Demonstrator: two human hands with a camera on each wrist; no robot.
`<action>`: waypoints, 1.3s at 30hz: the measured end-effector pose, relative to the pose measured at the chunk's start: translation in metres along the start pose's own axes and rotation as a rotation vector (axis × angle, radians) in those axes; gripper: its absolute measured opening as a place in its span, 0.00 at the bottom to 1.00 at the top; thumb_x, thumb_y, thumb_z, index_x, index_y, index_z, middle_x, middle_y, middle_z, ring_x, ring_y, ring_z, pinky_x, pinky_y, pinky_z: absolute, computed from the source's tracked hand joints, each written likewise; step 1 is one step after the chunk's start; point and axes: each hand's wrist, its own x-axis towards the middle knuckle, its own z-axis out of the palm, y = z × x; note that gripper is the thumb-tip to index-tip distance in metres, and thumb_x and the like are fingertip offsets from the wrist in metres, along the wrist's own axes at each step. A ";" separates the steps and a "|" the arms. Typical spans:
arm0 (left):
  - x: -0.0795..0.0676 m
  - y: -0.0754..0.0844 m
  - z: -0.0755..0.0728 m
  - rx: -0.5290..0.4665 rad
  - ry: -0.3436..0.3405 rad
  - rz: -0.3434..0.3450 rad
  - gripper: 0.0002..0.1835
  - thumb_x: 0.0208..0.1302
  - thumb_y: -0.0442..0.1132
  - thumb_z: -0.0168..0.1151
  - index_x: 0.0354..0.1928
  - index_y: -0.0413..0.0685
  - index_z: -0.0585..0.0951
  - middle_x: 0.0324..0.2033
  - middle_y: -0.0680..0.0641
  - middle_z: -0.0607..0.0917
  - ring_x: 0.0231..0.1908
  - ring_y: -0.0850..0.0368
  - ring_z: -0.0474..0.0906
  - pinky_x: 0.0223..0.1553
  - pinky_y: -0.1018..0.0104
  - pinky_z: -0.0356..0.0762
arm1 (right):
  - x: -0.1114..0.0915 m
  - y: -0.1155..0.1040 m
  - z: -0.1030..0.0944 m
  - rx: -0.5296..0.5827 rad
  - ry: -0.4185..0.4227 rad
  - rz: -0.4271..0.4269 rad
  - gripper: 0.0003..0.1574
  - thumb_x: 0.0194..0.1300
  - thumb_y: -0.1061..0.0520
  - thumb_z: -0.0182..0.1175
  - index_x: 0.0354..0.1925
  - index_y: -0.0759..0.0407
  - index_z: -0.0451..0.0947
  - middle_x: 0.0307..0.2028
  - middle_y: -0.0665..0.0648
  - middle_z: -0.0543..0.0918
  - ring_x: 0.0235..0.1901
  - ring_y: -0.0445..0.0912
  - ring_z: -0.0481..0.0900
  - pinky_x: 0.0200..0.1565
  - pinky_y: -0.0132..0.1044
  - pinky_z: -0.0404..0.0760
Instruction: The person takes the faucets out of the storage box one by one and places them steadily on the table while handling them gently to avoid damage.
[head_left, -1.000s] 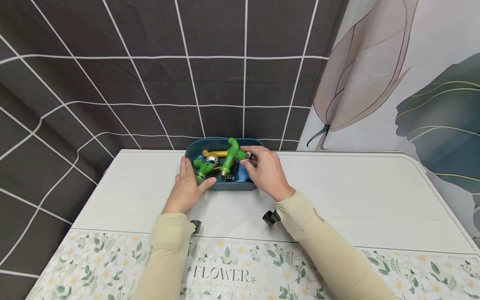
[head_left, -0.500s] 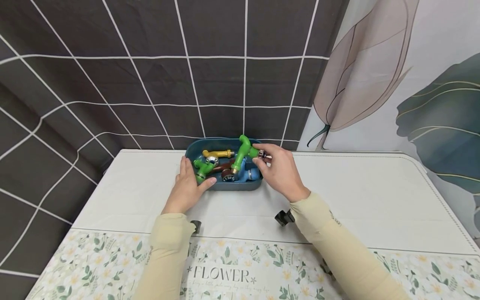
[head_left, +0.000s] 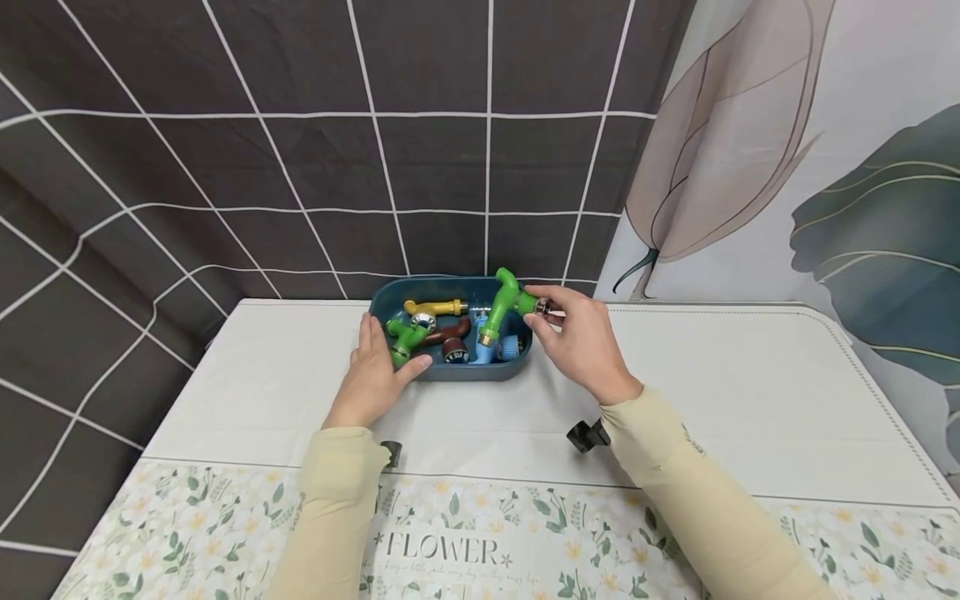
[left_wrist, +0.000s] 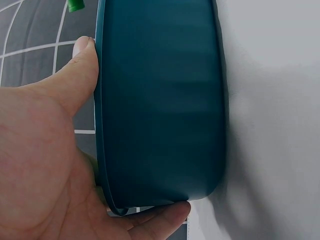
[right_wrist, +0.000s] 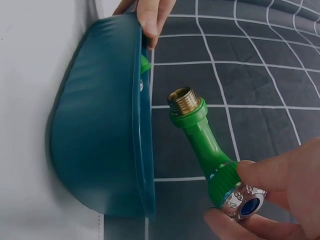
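Observation:
My right hand (head_left: pixel 581 337) pinches a green faucet (head_left: pixel 504 304) by its chrome, blue-centred knob, between thumb and fingers. The faucet is raised over the right end of a dark blue plastic basin (head_left: pixel 465 373), its brass threaded end (right_wrist: pixel 183 101) clear of the rim in the right wrist view. My left hand (head_left: pixel 369 375) holds the basin's left end, thumb over the near rim and fingers along the outside. Inside lie another green faucet (head_left: pixel 406 335), a yellow faucet (head_left: pixel 437 307), a brown faucet (head_left: pixel 453 342) and a blue faucet (head_left: pixel 510 347), partly hidden by the raised one.
The basin stands at the back of a table with a white and floral cover (head_left: pixel 712 400), against a dark grid-patterned cloth (head_left: pixel 435 167). A leaf-patterned curtain (head_left: pixel 750 150) hangs at the right. Black wrist mounts (head_left: pixel 587 435) show at both sleeves.
My right hand has moved to the right and carried the green faucet with it, from above the basin's middle to its right end, uncovering the brown faucet. The left hand stays put.

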 end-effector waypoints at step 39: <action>0.000 0.001 -0.001 0.002 -0.005 -0.014 0.59 0.69 0.64 0.57 0.77 0.34 0.32 0.78 0.41 0.26 0.75 0.28 0.40 0.71 0.38 0.50 | -0.010 0.031 -0.027 -0.064 0.047 0.068 0.20 0.68 0.66 0.63 0.57 0.67 0.79 0.42 0.67 0.85 0.45 0.58 0.87 0.47 0.46 0.85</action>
